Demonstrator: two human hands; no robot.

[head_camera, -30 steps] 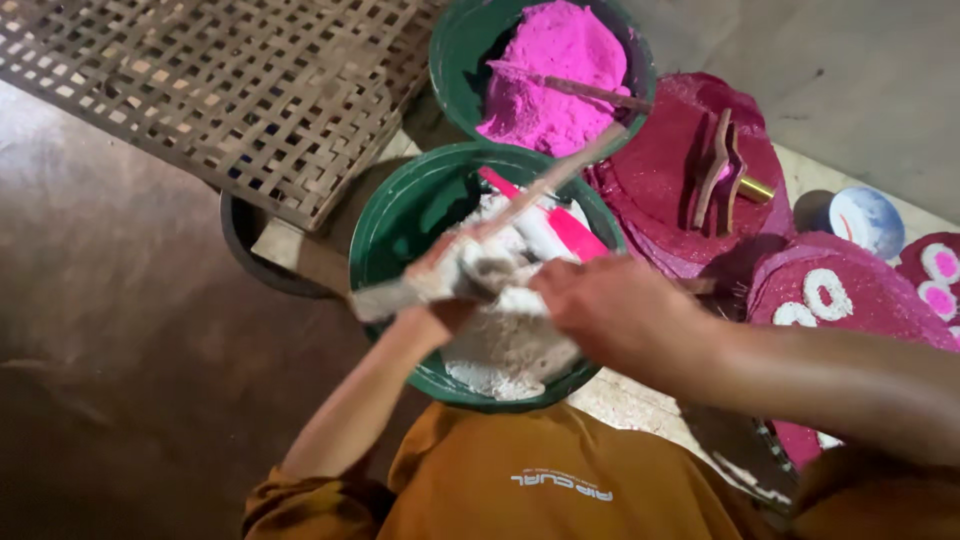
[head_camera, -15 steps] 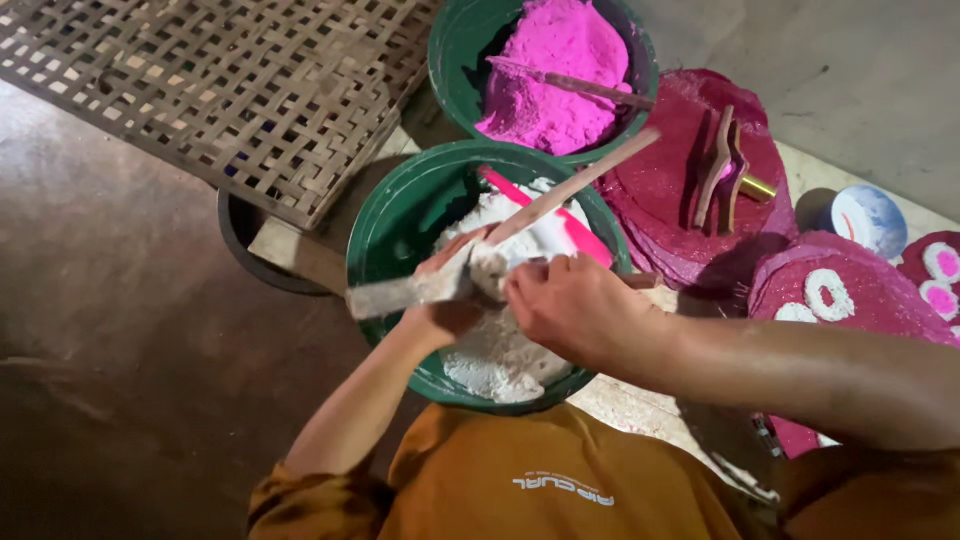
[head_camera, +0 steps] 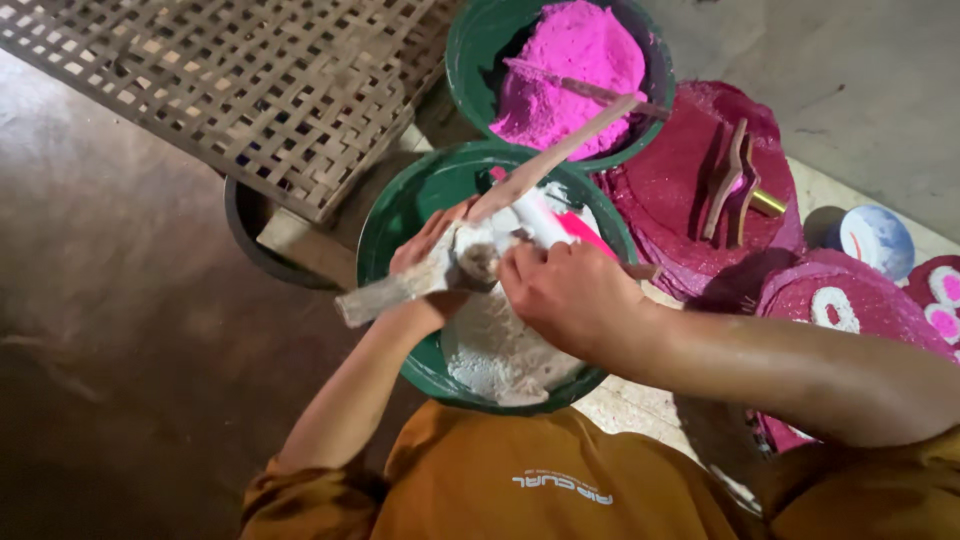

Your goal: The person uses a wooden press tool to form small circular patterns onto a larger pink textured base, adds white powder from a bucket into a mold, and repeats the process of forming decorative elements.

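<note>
A long wooden stick (head_camera: pixel 500 205), caked with white paste, is held over a green tub (head_camera: pixel 400 215) full of white powder (head_camera: pixel 500 345). The stick lies slanted, with one end low on the left and the other end high on the right, reaching toward a second green tub (head_camera: pixel 470 60) filled with pink powder (head_camera: pixel 575 70).

The left hand (head_camera: pixel 430 262) is wrapped around the low part of the stick from behind, with the fingers curled shut on it. The left arm is stretched up from the bottom of the picture, bent a little at the wrist.

The right hand (head_camera: pixel 570 295) is brought in from the right side, with its back turned up. Its fingertips are pinched on the white lump at the middle of the stick, just beside the left hand. The right forearm is laid across the tub's rim.

A pink stick (head_camera: pixel 585 232) is stuck in the white powder. Dark red round shapes (head_camera: pixel 690 170) are stacked to the right, and a woven mat (head_camera: pixel 220 80) is spread at the top left.
</note>
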